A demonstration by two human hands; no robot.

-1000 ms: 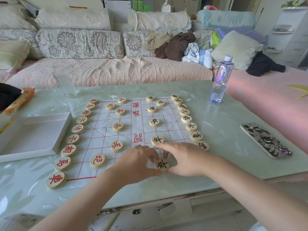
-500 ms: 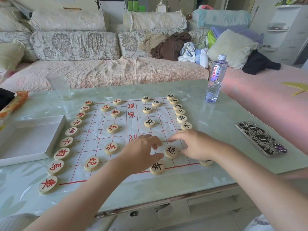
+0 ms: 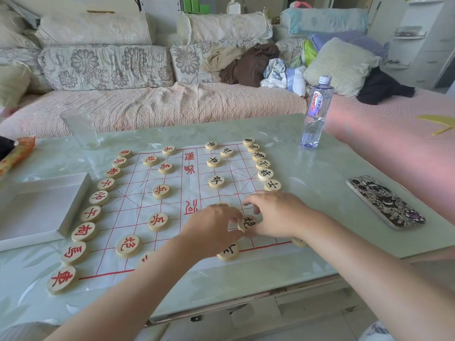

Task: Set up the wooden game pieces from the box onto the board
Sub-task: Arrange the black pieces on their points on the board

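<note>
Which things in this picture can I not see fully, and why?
Head view:
- Near piece: the left wrist covers half its character.
- Corner piece: the right forearm hides nearly all.
- Box: cut off by the left edge.

Fingers of the left hand (image 3: pixel 211 230) and right hand (image 3: pixel 280 215) cover the rim of the black piece (image 3: pixel 247 222) between them, so which one grips it cannot be told. A second piece (image 3: pixel 222 204) peeks above the left knuckles, a red piece (image 3: pixel 144 259) from under the left forearm, a corner piece (image 3: pixel 299 242) under the right wrist. The box (image 3: pixel 73 207) runs off the left edge.
</note>
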